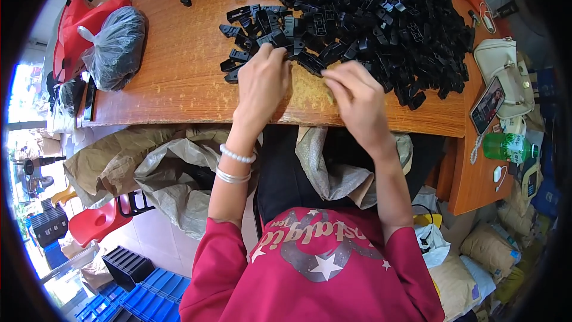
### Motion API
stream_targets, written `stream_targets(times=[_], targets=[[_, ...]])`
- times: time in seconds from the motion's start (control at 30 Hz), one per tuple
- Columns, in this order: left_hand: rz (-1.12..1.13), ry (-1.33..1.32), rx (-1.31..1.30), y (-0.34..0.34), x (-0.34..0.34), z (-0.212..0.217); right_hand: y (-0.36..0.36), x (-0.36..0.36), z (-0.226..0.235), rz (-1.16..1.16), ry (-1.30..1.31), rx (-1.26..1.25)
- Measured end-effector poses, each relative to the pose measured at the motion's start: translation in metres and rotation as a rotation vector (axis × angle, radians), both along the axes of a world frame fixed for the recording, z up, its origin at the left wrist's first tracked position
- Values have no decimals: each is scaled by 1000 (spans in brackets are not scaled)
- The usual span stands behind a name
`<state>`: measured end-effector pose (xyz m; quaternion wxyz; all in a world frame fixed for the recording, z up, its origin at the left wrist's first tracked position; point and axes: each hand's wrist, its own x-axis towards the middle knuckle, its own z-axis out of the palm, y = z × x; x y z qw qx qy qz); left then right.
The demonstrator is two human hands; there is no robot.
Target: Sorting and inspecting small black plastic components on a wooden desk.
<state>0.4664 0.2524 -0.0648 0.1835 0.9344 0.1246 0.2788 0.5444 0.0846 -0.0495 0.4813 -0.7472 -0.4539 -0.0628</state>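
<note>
A large heap of small black plastic parts (387,30) covers the back and right of the wooden table (185,59). A smaller cluster of black clip-like parts (262,21) lies at the heap's left side. My left hand (260,83) is at the near edge of that cluster, its fingers curled down among the parts. What its fingertips hold is hidden. My right hand (360,95) is closed in a pinch just right of a dark part (311,62). Anything between its thumb and fingers is too small to make out.
A knotted clear bag of dark pieces (116,48) and a red bag (71,30) stand at the left. On the right are a phone (487,104), a cream handbag (500,71) and a green bottle (506,147). Open woven sacks (179,167) hang below the table's near edge.
</note>
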Motion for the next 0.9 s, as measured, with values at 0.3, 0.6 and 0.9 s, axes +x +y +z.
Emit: stream_targets(times=[0.3, 0.6, 0.9], targets=[[31, 94, -29, -13, -19, 11, 37, 2, -1, -106, -197, -256], [72, 127, -648, -18, -39, 13, -11, 2, 1, -18, 606, 162], [-323, -102, -1561, -50, -47, 21, -24, -30, 3, 177, 677, 262]])
